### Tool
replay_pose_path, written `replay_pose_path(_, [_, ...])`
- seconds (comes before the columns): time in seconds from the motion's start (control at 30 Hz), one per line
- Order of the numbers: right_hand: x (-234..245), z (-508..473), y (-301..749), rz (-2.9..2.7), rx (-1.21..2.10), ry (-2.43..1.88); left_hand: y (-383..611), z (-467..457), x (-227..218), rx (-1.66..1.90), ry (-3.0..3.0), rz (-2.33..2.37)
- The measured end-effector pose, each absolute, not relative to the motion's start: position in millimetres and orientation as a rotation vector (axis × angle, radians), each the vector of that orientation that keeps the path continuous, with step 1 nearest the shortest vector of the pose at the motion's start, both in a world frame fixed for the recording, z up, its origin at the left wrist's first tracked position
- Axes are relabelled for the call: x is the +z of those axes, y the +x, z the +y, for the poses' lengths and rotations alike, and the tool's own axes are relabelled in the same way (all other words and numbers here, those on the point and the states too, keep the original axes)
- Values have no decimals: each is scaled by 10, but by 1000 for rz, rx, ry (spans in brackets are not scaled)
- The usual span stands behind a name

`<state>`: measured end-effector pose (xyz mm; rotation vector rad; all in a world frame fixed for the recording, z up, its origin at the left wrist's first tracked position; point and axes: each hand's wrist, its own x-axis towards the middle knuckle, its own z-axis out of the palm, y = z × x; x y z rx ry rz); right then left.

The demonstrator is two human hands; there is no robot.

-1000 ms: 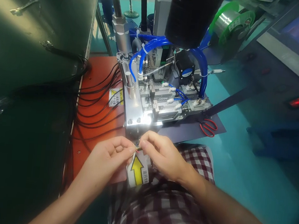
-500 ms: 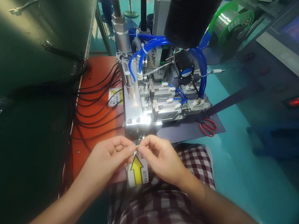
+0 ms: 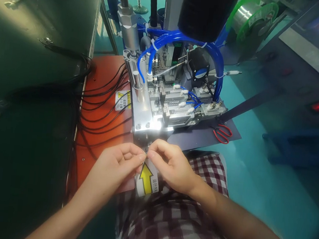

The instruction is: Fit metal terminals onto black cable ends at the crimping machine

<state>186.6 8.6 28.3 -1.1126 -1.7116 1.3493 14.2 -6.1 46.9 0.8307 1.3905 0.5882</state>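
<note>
My left hand and my right hand meet fingertip to fingertip in front of a metal machine. Each is closed in a pinch of thumb and forefinger. Whatever lies between the fingertips is tiny and mostly covered; its kind cannot be made out. Just below the fingers is a white label with a yellow arrow. The machine's front end, with its bright metal top plate, stands right beyond my fingertips.
Black cables cross the orange plate on the left. Red-handled pliers lie on the dark base plate to the right. Blue air hoses arch over the machine. A green-rimmed spool of wire sits at the back right.
My two hands have drawn slightly closer at the fingertips, and less of the small piece between them shows. The camera view has shifted a little.
</note>
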Motion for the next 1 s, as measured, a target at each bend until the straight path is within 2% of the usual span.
replay_pose_path(0.27, [154,214,1934,-1402,1479,-1125,152,-41,385,801,1435,1562])
replay_pose_path(0.5, [-13,286,1929,-1304,1551,-1147,120,-18,216,825,2085,1520])
replay_pose_path(1.0, [-133,281,1973,-1296,1517,-1149,79,2,94,795,2345,1451])
